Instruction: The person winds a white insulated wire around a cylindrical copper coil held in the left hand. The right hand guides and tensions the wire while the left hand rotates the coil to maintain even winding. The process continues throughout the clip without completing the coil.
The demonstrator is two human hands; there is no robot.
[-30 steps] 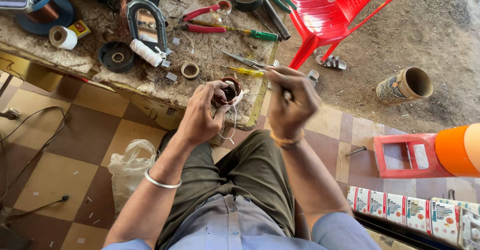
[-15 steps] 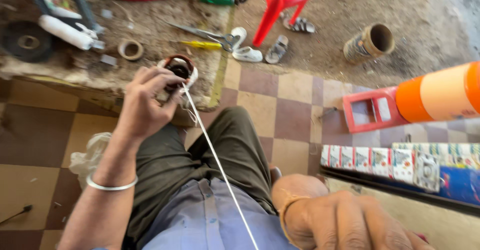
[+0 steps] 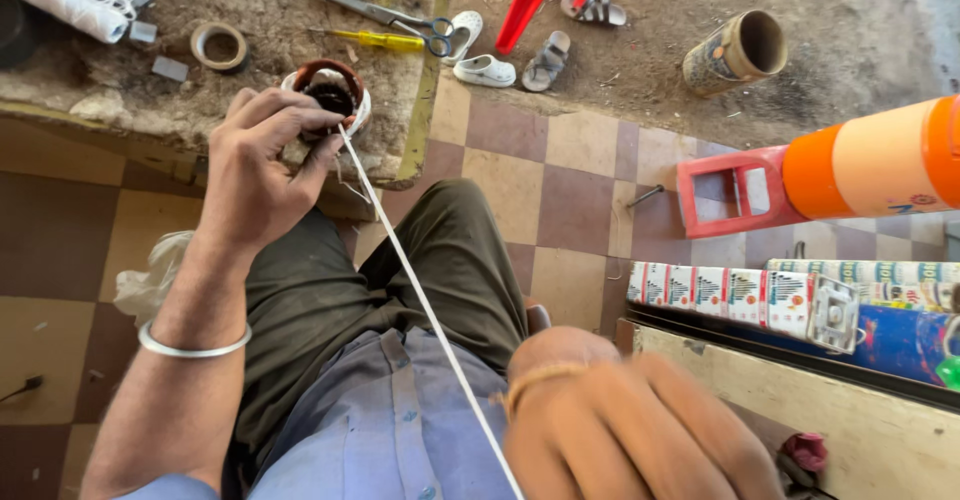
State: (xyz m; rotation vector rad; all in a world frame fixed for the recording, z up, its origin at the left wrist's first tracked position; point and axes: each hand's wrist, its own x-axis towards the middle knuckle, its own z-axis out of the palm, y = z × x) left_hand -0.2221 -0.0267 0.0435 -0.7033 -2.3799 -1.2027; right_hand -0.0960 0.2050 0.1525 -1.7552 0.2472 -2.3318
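Note:
My left hand [image 3: 262, 165] grips a small round brown wound coil [image 3: 326, 91] at the edge of the dirty workbench [image 3: 250, 20]. A taut white cord [image 3: 420, 300] runs from the coil down across my lap to my right hand [image 3: 630, 425], which is close to the camera at the bottom and blurred. The right hand's fingers are closed, pulling the cord; the grip itself is hidden below the frame. A metal bangle sits on my left wrist.
On the bench lie scissors [image 3: 385, 17], a yellow screwdriver [image 3: 375, 40], a tape roll [image 3: 219, 47] and a white tube [image 3: 60, 0]. Sandals [image 3: 520, 55], a red chair leg [image 3: 530, 0], a cardboard tube [image 3: 735, 52], an orange-white jug [image 3: 870, 165] and small boxes [image 3: 740, 290] are right.
My right hand pulled the white cord out from the coil toward my body, dropping to the bottom of view. The left hand kept holding the coil; the camera tilted down.

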